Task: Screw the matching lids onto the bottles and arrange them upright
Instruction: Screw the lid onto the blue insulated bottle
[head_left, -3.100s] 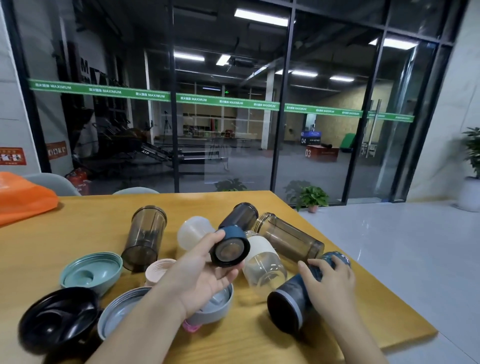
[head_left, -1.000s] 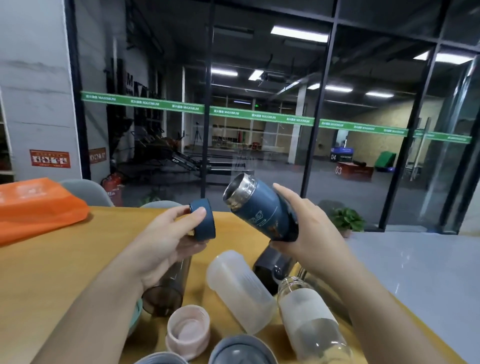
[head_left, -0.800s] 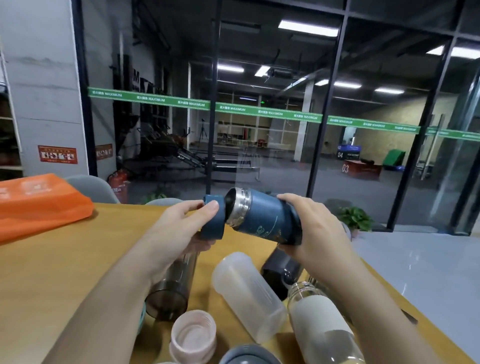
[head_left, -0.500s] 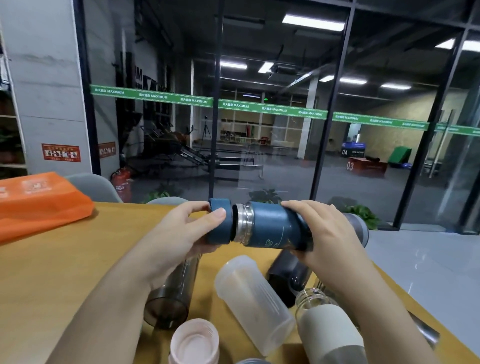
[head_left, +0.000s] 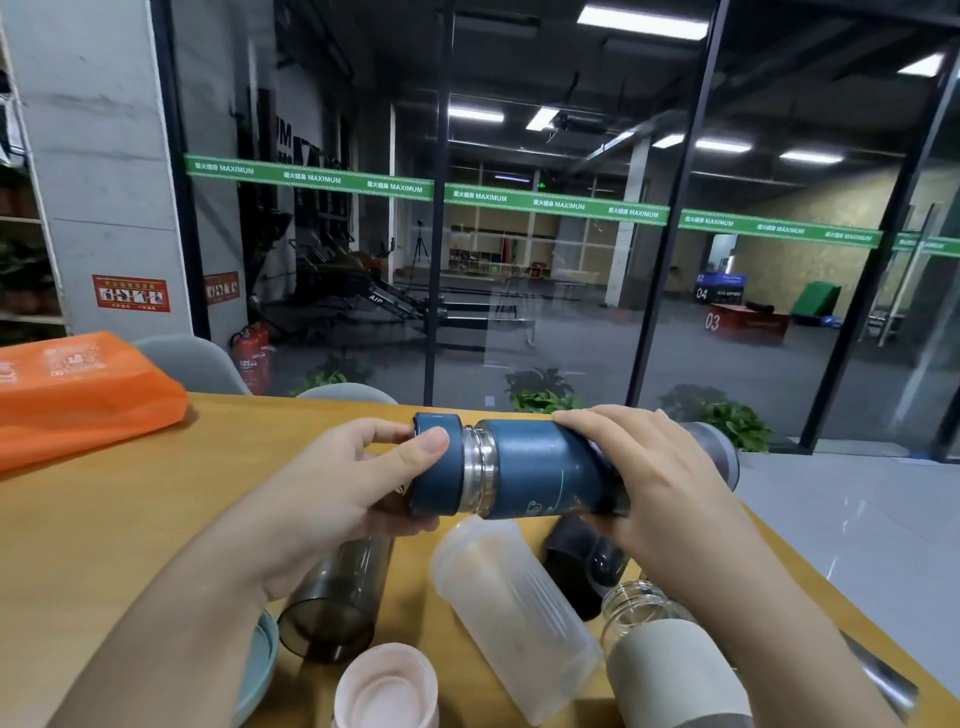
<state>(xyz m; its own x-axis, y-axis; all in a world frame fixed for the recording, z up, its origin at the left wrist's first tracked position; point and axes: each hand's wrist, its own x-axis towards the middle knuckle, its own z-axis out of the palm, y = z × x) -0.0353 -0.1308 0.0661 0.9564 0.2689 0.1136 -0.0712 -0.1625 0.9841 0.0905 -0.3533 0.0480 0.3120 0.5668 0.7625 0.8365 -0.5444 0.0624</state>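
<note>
The blue bottle (head_left: 540, 470) is held in the air above the wooden table (head_left: 104, 519), lying nearly level, its long axis running left to right across the view with its steel neck toward the left. The blue lid (head_left: 435, 470) sits square on that neck, on the same axis, with a band of bare steel thread showing between lid and body, so it looks only partly wound on. The left hand (head_left: 358, 488) is clamped on the lid, thumb on top and fingers curled beneath; the right hand (head_left: 639, 478) is wrapped tight round the bottle's body. Below the blue bottle, a frosted bottle (head_left: 514, 618), a smoky bottle (head_left: 337, 597) and a pink lid (head_left: 384, 686) lie uncapped.
</note>
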